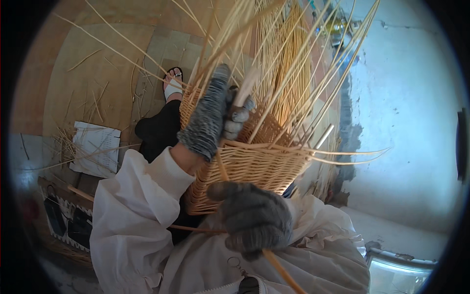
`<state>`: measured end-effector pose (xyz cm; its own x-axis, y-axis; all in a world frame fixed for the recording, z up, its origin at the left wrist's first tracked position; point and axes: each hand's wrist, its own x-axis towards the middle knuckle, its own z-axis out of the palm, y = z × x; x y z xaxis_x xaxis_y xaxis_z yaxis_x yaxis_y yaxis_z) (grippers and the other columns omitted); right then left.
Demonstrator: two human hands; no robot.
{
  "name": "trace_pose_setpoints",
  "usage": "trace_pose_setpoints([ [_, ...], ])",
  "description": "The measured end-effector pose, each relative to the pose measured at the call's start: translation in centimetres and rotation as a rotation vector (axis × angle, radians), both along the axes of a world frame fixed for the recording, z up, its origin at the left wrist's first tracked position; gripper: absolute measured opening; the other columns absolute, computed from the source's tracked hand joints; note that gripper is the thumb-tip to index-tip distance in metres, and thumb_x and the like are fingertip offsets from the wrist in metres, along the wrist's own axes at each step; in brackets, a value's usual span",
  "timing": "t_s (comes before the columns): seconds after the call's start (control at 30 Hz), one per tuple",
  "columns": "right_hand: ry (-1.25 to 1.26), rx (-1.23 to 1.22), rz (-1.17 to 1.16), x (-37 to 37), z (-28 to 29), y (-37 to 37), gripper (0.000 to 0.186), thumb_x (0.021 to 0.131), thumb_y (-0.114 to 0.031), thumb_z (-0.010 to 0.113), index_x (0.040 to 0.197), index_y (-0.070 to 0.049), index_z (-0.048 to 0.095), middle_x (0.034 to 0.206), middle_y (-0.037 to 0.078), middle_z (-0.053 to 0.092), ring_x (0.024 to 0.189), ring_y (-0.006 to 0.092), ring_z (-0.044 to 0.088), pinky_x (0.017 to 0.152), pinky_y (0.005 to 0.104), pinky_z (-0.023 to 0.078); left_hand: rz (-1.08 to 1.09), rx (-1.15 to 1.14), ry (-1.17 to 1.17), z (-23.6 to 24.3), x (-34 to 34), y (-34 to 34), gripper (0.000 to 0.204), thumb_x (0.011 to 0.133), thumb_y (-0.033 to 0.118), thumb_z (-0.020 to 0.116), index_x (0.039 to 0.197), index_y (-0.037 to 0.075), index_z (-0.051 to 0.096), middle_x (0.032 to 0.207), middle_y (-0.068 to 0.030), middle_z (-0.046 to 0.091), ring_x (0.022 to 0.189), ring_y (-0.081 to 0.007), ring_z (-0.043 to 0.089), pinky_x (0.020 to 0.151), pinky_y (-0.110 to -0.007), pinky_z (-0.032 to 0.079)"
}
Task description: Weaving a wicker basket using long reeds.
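A partly woven wicker basket (254, 169) rests tilted against my lap, with long loose rods rising from its rim. My left hand (215, 110), in a grey knitted glove, is at the near left part of the rim. Its fingers close around a thick pale stick (247, 85), blurred at the top. Below the rim my right hand (257, 218), in a darker grey glove, grips a wicker rod (281, 272). That rod runs up toward the rim under my left wrist and down past my lap. Another thin rod (196, 229) reaches my right hand from the left.
Bundles of long wicker rods (293, 54) lie beyond the basket. Offcuts litter the floor on the left, around a white printed sheet (95, 149). A sandalled foot (172, 83) stands beside the basket. A pale, worn wall (401, 108) rises at the right.
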<state>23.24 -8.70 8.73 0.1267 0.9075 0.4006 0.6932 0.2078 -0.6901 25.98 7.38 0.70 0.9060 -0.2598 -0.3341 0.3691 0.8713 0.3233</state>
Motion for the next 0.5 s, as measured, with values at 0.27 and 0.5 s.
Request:
trace_pose_setpoints([
  [0.27,1.186,0.604,-0.528,4.4,-6.5,-4.4,0.029,0.099,-0.033,0.040,0.081,-0.011,0.048,0.052,-0.006,0.035,0.041,0.0097,0.036,0.040,0.0287,0.033,0.037,-0.107,-0.135,-3.0,-0.7,-0.9,0.080,0.077,0.080,0.034,0.096,0.006,0.056,0.065,0.0031,0.043,0.044,-0.0075,0.036,0.039,-0.022,0.030],
  [0.5,1.366,0.585,-0.713,6.8,-8.6,-3.7,0.030,0.100,-0.031,0.037,0.078,-0.014,0.046,0.054,-0.006,0.036,0.039,0.0097,0.034,0.041,0.0307,0.036,0.016,0.379,-0.330,-2.3,0.1,0.4,0.044,0.092,0.046,0.051,0.104,0.004,0.054,0.083,-0.0034,0.058,0.071,-0.0145,0.058,0.065,-0.025,0.049],
])
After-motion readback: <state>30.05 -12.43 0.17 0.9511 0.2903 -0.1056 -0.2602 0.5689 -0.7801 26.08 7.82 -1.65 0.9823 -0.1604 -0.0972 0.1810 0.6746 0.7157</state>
